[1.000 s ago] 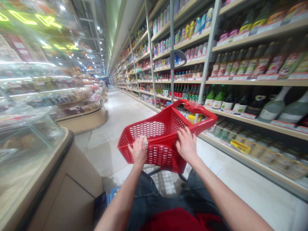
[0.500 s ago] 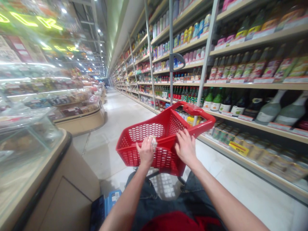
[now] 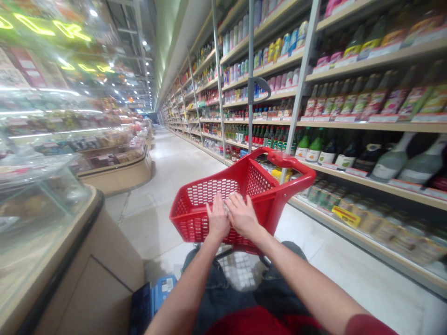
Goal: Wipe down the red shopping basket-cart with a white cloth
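Observation:
A red plastic shopping cart with perforated sides stands close in front of me, its handle to the right. My left hand is over the cart's near side, fingers pointing up. Against it, my right hand lies palm down, its fingers bent toward the left hand and the little finger sticking out. A small crumpled whitish wad, like a tissue, is pinched where the two hands meet, mostly hidden by the fingers. Whether my hands touch the cart rim, I cannot tell.
Tall shelves of bottles and cans line the right side. A glass-fronted counter stands close on the left, with a display island beyond. A blue object lies low by the counter. The pale aisle floor runs ahead.
My right hand has moved left from the cart's side near the handle to meet my left hand at the whitish wad. The left hand and the cart have shifted very slightly right.

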A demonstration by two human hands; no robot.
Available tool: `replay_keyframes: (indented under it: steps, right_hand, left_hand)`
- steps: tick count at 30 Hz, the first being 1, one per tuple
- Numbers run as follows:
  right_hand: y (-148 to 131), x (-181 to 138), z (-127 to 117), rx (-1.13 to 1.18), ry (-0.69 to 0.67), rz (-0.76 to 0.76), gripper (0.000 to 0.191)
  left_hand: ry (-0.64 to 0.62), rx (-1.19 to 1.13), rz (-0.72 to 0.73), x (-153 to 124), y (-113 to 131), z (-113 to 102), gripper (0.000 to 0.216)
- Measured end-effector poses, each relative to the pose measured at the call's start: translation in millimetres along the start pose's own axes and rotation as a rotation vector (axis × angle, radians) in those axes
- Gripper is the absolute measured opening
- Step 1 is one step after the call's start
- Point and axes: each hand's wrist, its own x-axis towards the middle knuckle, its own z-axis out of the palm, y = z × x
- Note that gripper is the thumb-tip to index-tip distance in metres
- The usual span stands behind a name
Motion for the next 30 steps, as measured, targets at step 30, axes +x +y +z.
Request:
replay_keyframes:
  steps: [30]
  right_hand:
    - [108.7,-21.5,-46.2,-0.285,0.299,0.197,0.031]
  left_hand:
    - [-0.083,0.177,0.062,-8.2,-21.4,-5.2,0.06]
